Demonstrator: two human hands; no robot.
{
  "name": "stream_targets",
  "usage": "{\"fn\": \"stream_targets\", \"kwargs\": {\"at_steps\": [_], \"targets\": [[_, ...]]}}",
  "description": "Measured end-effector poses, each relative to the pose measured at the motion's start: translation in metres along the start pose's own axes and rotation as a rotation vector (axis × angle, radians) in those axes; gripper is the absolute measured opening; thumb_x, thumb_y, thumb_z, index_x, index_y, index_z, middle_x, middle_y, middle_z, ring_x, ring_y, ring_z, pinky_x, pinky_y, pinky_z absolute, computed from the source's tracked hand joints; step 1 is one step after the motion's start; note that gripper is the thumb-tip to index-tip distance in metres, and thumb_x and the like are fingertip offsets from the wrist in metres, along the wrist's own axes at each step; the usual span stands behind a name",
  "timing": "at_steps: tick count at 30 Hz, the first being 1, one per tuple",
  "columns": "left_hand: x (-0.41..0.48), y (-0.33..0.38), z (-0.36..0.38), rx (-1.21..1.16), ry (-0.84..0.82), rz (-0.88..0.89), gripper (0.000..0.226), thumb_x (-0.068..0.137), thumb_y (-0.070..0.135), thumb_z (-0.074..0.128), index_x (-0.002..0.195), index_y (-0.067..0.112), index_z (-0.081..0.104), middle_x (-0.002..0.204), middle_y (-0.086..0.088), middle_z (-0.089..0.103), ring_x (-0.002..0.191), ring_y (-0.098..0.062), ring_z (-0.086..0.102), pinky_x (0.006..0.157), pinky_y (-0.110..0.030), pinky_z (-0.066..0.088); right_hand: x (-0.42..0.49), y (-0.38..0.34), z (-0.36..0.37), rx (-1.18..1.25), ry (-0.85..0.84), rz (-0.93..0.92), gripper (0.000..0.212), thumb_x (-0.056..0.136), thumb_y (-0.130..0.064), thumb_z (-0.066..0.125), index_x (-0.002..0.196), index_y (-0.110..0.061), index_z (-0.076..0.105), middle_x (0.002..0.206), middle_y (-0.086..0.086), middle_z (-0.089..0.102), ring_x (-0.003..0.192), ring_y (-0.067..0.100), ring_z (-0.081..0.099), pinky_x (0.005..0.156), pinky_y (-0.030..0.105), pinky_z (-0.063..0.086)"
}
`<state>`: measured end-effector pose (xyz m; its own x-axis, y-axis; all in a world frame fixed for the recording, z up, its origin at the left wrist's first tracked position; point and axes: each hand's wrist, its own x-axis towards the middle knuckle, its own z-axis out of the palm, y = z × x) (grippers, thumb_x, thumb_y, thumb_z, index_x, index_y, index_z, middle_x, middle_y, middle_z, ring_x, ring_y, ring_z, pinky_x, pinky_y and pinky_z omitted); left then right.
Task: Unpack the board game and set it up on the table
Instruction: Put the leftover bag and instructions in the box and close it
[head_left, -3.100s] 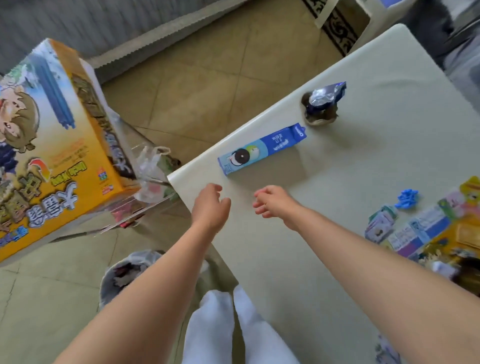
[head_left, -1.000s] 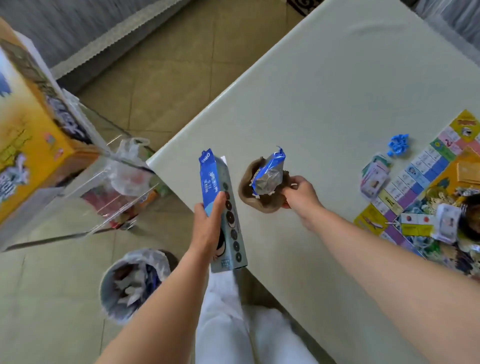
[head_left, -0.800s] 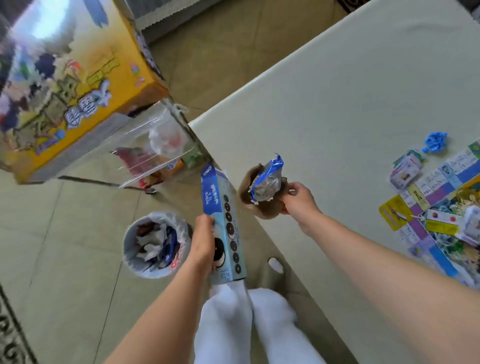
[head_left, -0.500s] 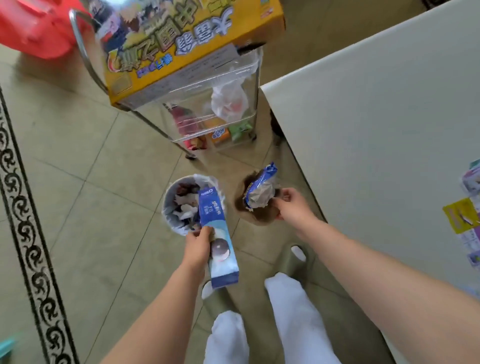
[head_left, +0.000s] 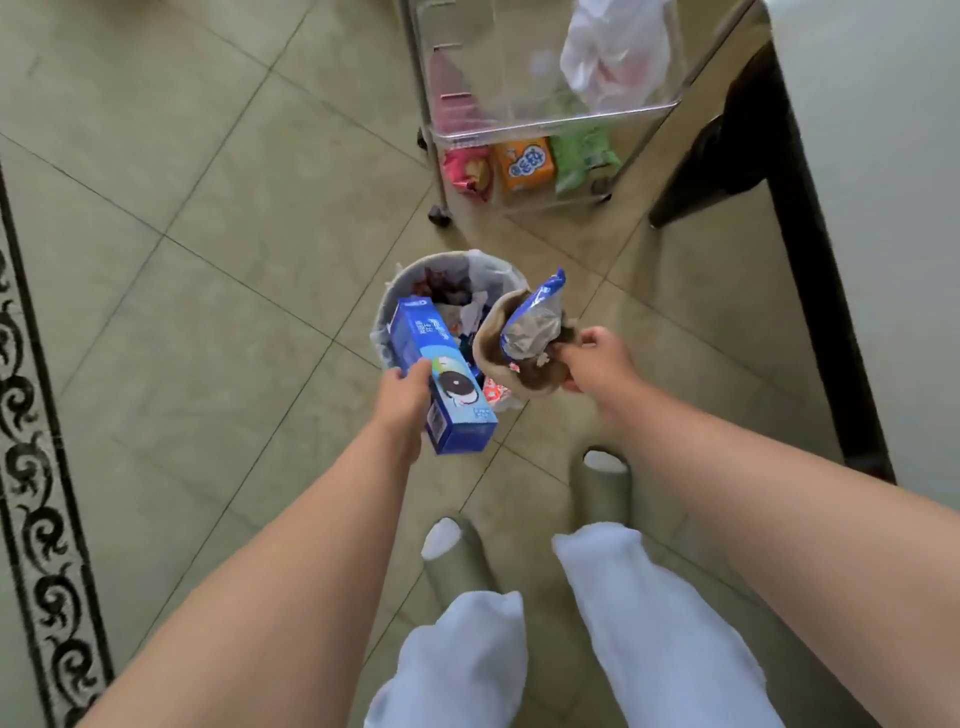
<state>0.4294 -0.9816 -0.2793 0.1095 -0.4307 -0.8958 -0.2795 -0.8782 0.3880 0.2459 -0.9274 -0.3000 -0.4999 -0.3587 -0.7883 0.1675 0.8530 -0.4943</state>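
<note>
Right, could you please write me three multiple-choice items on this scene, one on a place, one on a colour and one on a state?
1. Where is the blue box?
A. on the table
B. in the left hand, over the bin
C. on the floor

2. What colour is the middle snack pack on the lower shelf of the cart?
A. orange
B. black
C. white

3. What is the right hand doing?
A. hanging empty
B. pressing flat on the table
C. gripping a brown tray with a foil wrapper in it

Answers:
1 B, since the fingers wrap the box above the bin's rim.
2 A, since it sits between a red pack and a green pack.
3 C, since the fingers pinch the tray's edge.
</note>
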Motion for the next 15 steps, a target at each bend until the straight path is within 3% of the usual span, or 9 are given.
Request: {"fn": "stream_targets", "kwargs": {"at_steps": [4,7,10,12,15], "targets": [[0.041,-0.012,-0.008,0.151,0.121,0.093,0.02,0.092,0.021,0.048,0.111,0.02,0.053,0.098,0.002,0.052,0.092,-0.022,0.05,0.078,-0.027,0.042,0.032,0.006,0.032,-0.06,0.003,0.002,0.017,0.085,-0.016,0.066,0.095,-0.015,0.052,0.083,0.002,0.06,0.075,0.021,0.061,0.079,0.044,0.056],[0.054,-0.023,-0.016,0.261,0.146,0.112,0.052,0.08,0.031,0.05,0.13,0.017,0.048,0.123,-0.005,0.052,0.111,-0.028,0.052,0.098,-0.038,0.044,0.041,0.006,0.048,-0.083,-0.002,0.013,0.014,0.086,-0.016,0.062,0.096,-0.016,0.052,0.096,0.007,0.063,0.084,0.024,0.063,0.082,0.046,0.056],[0.054,-0.029,-0.022,0.315,0.131,0.122,0.053,0.079,0.033,0.051,0.129,0.017,0.049,0.132,-0.01,0.051,0.113,-0.03,0.054,0.1,-0.045,0.044,0.04,0.001,0.057,-0.095,-0.049,0.028,0.019,0.087,-0.014,0.059,0.105,-0.014,0.053,0.109,0.011,0.064,0.093,0.026,0.064,0.085,0.044,0.056],[0.05,-0.029,-0.024,0.361,0.12,0.134,0.045,0.084,0.029,0.052,0.127,0.015,0.052,0.13,-0.012,0.052,0.113,-0.03,0.055,0.1,-0.045,0.045,0.034,-0.004,0.06,-0.124,-0.123,0.041,0.036,0.088,-0.015,0.059,0.122,-0.012,0.052,0.122,0.01,0.06,0.106,0.027,0.062,0.093,0.044,0.052],[0.042,-0.025,-0.024,0.403,0.091,0.14,0.04,0.088,0.025,0.051,0.126,0.012,0.054,0.129,-0.013,0.054,0.112,-0.031,0.055,0.099,-0.044,0.046,0.023,-0.013,0.06,-0.176,-0.206,0.049,0.057,0.092,-0.017,0.059,0.142,-0.006,0.036,0.136,0.011,0.048,0.118,0.029,0.054,0.101,0.045,0.046]]}}
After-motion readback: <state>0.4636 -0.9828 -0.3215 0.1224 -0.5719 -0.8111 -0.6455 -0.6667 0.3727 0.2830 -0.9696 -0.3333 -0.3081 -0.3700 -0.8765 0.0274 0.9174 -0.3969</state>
